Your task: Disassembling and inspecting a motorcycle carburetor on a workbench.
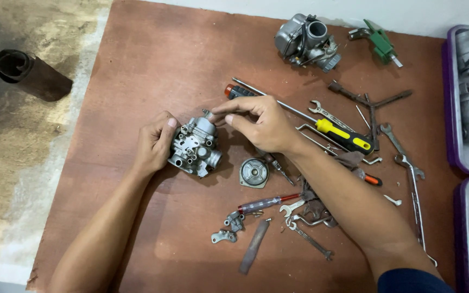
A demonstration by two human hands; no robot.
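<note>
Both my hands grip the small grey metal carburettor (195, 147) on the brown wooden desk (153, 65): left hand (154, 143) clasps its side, right hand (261, 123) pinches its top.

Left hand (153, 142) curled, gripping — right hand (261, 123) pinching, fingers bent.

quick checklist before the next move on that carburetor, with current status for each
1. Left hand steadies the carburetor: ok.
2. Right hand fingertips at its top fitting: ok.
3. Carburetor rests on the board: ok.
4. Round cover lies off the body, beside it: ok.
5. Yellow-handled screwdriver lies near the right hand: ok.
6. Fitting loose or tight: cannot tell.
</note>
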